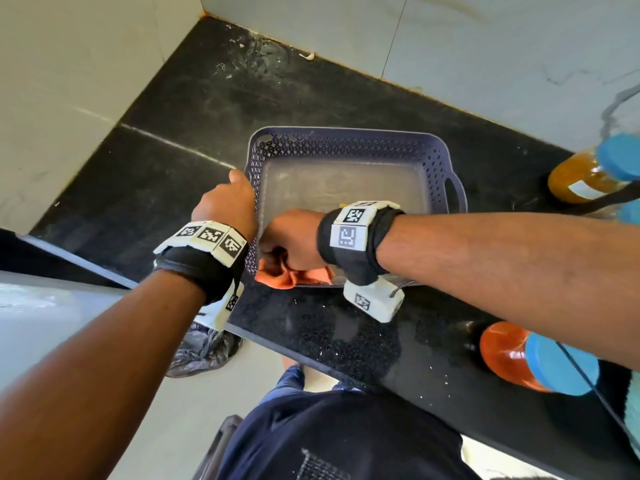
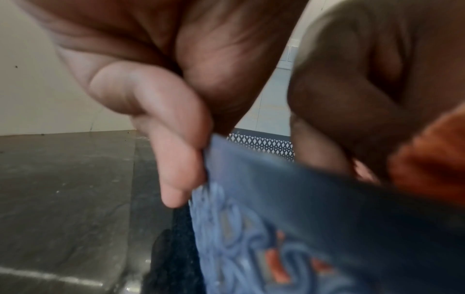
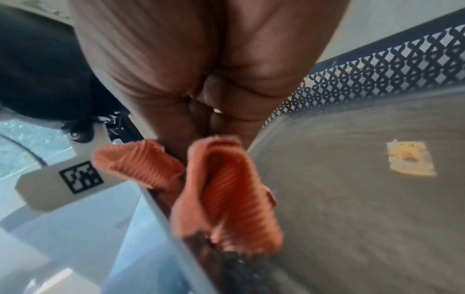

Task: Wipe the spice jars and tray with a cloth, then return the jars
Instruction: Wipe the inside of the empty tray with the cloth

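Your left hand [image 1: 225,206] grips the left rim of the purple tray [image 1: 346,142], fingers curled over its perforated wall; the left wrist view shows those fingers [image 2: 173,151] pressed against the tray's edge. Your right hand [image 1: 294,242] is closed round a bunched orange cloth [image 1: 294,275], holding it down in the tray's near left corner, right beside your left wrist. In the right wrist view the ribbed cloth [image 3: 226,191] hangs from your closed fingers against the tray's near wall, and the tray floor [image 3: 352,199] carries a small yellowish patch [image 3: 410,159] further in (whether it is a sticker or residue cannot be told).

The tray sits on the black surface [image 1: 173,133], in the corner formed by the tiled walls, with no jar in it. Two spice jars stand on the surface to the right of the tray, both with blue lids: one with yellow-brown contents [image 1: 581,178] at the far right, and one with orange contents [image 1: 505,355] near the surface's front edge, under your right forearm. Both are well apart from the tray.
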Action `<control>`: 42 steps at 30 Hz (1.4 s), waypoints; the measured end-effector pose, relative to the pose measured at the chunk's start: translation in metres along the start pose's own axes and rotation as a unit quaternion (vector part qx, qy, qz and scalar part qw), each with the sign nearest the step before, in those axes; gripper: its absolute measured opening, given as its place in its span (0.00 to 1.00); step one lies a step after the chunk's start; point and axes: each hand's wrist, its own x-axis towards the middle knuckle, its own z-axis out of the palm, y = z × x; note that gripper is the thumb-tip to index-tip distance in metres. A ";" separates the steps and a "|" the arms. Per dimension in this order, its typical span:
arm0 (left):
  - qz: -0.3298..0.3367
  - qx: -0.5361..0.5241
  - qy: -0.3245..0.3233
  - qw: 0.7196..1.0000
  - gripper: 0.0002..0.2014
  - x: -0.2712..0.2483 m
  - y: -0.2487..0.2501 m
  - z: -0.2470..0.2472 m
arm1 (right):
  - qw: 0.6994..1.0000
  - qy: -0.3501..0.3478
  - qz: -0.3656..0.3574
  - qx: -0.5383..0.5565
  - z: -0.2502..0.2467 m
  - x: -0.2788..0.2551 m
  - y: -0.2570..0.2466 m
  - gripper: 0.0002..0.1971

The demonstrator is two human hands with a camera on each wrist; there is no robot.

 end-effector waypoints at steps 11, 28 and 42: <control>0.032 0.034 0.020 0.999 0.16 0.032 -0.008 -0.019 | 0.955 -0.209 0.093 -0.188 -0.008 -0.115 0.093 0.12; -0.224 -0.317 -0.091 0.917 0.29 -0.037 -0.017 0.004 | 0.997 -0.044 0.066 0.026 0.017 -0.073 0.058 0.14; -0.248 -0.289 0.005 0.925 0.12 -0.043 0.012 0.019 | 0.917 -0.219 0.054 -0.329 -0.037 -0.076 0.100 0.20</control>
